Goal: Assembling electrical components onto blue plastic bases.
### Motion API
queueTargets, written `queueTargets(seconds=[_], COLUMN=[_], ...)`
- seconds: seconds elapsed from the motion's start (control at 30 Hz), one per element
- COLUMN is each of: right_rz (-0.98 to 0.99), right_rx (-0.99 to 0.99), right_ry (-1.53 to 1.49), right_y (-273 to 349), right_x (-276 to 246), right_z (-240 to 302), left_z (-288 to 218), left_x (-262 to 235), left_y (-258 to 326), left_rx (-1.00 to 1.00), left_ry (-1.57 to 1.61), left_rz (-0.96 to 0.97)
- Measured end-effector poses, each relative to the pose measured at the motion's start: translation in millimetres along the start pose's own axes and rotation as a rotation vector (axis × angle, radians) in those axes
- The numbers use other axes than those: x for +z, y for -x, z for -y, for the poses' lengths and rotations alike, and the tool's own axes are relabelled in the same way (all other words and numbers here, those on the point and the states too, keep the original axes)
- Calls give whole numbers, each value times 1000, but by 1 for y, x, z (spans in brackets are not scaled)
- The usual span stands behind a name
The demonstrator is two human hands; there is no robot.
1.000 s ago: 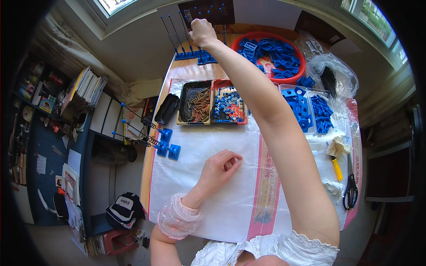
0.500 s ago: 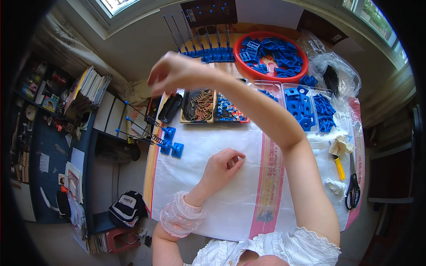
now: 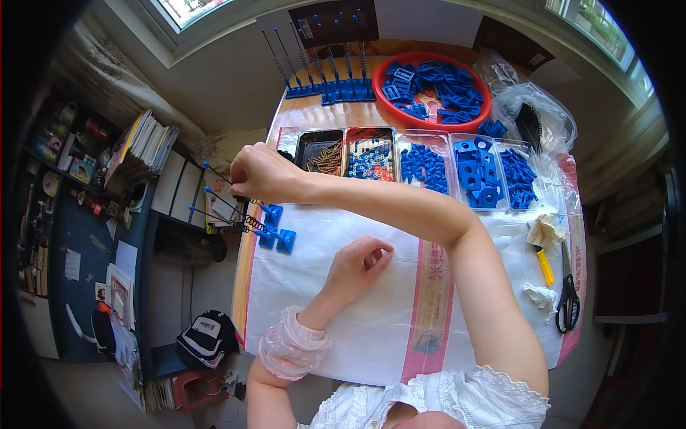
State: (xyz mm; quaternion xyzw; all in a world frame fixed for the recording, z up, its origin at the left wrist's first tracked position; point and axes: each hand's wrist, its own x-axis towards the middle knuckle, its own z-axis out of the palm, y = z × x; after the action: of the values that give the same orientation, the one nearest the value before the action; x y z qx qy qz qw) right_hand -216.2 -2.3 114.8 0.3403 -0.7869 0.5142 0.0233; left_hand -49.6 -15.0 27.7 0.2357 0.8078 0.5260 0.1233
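Note:
My right hand [image 3: 268,175] reaches across to the table's left edge, its fingers curled down at the farthest of three black rods with springs [image 3: 250,223]. The rods have blue tips and stand on blue square bases [image 3: 285,242]. Its fingertips are partly hidden, so whether they grip a rod or something small does not show. My left hand [image 3: 357,268] rests on the white sheet [image 3: 343,322] at the middle of the table. Its fingers are curled with the thumb close to the forefinger; I cannot make out anything between them.
Behind my right arm is a row of trays with screws [image 3: 327,156], small blue and white parts [image 3: 369,161], blue pegs [image 3: 425,168] and blue plates [image 3: 477,171]. A red basin [image 3: 489,107] and finished-looking rod stands [image 3: 346,91] are farther back. Scissors [image 3: 568,304] and a yellow-handled tool [image 3: 546,267] lie right.
My right hand has come down and nearer, from above the far trays to the rods at the left edge. My left hand stays in place.

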Motion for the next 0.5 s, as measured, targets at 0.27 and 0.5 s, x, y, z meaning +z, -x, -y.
queueTargets(seconds=[0.27,0.5], right_rz=[-63,-205], right_rx=[-59,-73], right_ry=[17,102], right_y=[-17,-60], right_x=[-13,-71], right_z=[5,5], left_z=[2,2], left_x=[-2,-2], left_y=[0,1], left_rx=[48,51], left_ry=[-22,-21], left_rz=[4,0])
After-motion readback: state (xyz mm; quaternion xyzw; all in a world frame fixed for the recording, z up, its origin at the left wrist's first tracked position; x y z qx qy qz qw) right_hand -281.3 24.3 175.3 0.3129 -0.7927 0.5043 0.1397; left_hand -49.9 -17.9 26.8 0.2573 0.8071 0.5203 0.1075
